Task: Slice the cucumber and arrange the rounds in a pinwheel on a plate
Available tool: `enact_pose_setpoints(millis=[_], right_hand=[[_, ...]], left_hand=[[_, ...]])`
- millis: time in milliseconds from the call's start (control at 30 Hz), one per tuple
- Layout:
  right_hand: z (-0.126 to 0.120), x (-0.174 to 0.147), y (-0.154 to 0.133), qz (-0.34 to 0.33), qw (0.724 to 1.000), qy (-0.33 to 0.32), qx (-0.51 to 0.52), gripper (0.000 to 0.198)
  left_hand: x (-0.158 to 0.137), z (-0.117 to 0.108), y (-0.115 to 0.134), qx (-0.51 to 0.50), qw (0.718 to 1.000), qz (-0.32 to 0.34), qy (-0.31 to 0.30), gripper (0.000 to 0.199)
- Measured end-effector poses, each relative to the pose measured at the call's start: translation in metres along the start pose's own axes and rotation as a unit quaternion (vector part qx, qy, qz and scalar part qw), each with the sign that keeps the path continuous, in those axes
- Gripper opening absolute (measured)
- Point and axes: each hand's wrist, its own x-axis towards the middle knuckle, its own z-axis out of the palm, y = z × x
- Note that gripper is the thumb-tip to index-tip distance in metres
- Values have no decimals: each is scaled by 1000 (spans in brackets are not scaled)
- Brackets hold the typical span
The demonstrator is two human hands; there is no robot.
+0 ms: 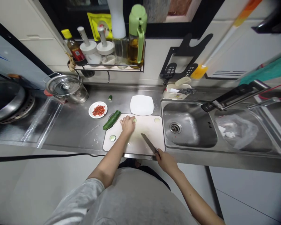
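My left hand rests palm-down on a pale cutting board, its fingers closed over pale cucumber pieces near the board's far edge. My right hand grips the handle of a knife whose blade lies angled across the board's near right part. A green cucumber lies half on the board's far left corner. One cucumber slice sits on the board's left side, another slice at its far right corner.
A small dish of chopped red chili and a white square plate sit behind the board. The sink is to the right, a lidded steel pot and stove at left, and a condiment rack on the wall.
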Motion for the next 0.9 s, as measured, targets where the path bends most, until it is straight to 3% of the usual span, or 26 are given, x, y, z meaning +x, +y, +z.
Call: enact_pose_setpoints(millis=[467,667,900], right_hand=[[-3,0,4,3,1000,-5,11,32],[3,5,5,-7,1000,-8,18,33],[2,9,2,-20,1000,1,17,32]], left_hand=[[-3,-8,6,6,1000,13,5,22],[-22,-18,-4,-50,998,-35,1,25],[-57,-30,-20,-114,989,-79,-57,21]])
